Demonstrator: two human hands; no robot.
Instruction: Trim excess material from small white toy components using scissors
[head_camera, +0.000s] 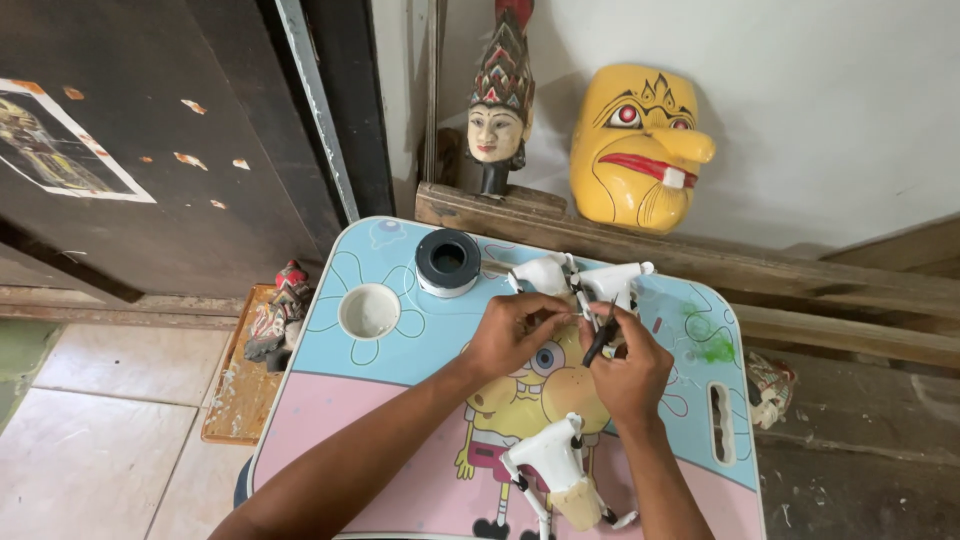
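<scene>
Both my hands meet over a small blue and pink cartoon-printed table (400, 420). My left hand (515, 330) pinches a white jointed puppet piece (585, 280) that lies at the table's far side. My right hand (625, 370) grips a thin black tool (600, 342) whose tip touches that piece. A second white puppet body (555, 470) with thin limbs lies near the table's front edge, below my wrists.
A black and white roll (447, 262) and a round white cup recess (369, 311) sit at the table's far left. A yellow mask (635, 145) and a carved crowned head (497, 110) lean on wooden planks behind. A painted puppet head (280, 310) rests on a board at left.
</scene>
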